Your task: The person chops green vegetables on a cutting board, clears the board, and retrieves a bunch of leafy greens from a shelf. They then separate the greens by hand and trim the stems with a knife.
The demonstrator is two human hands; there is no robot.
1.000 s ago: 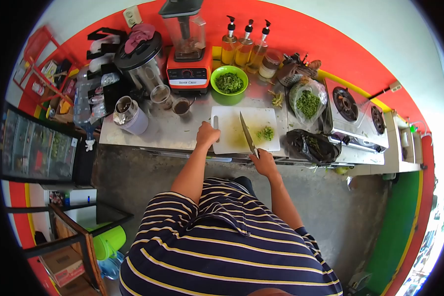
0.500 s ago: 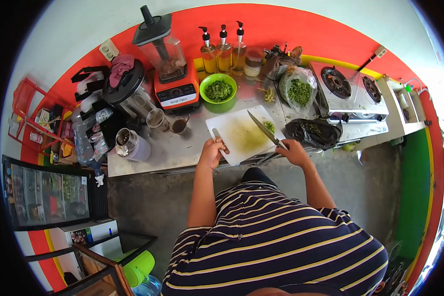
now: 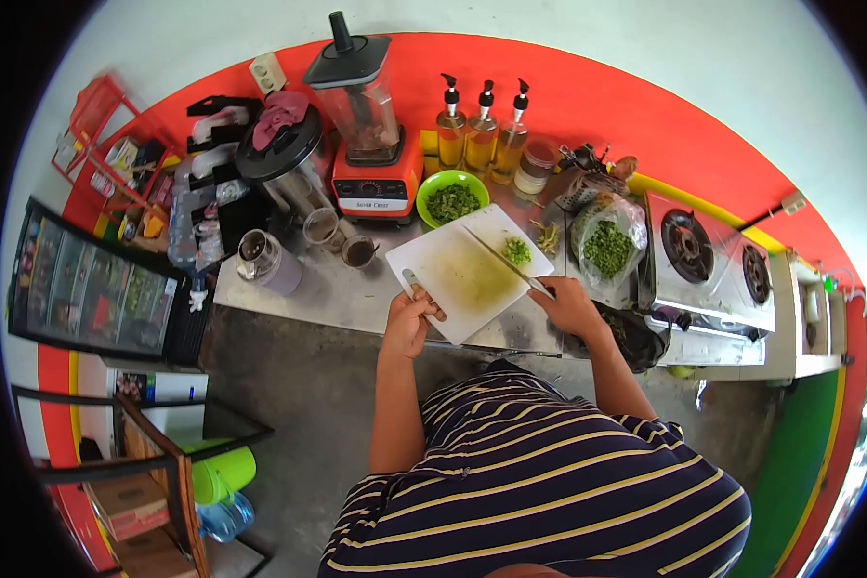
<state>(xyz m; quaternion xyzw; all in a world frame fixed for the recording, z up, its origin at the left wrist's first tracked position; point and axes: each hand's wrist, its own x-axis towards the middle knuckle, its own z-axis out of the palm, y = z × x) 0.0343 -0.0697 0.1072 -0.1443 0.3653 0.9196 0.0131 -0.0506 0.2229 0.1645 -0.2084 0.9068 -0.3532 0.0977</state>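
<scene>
My left hand (image 3: 409,323) is closed around the near left corner of a white cutting board (image 3: 432,265), at its handle slot. The board is stained green and overlaps the front of a bright green bowl (image 3: 422,204) of chopped greens (image 3: 452,203). In my right hand (image 3: 565,303) is a knife (image 3: 504,259), its blade lying low across the board and pointing to the far left. A small heap of chopped green pieces (image 3: 517,251) sits just beyond the blade.
A red blender (image 3: 376,185), oil pump bottles (image 3: 481,140) and a jar (image 3: 534,173) stand behind. Cups (image 3: 359,252) are at left. To the right are a plastic bag of greens (image 3: 608,249), a black bag (image 3: 636,339) and a gas stove (image 3: 708,265).
The board has moved away from me, so it now overlaps the bowl's front. The knife has come along, its blade lower and flatter beside the heap. The camera view has shifted.
</scene>
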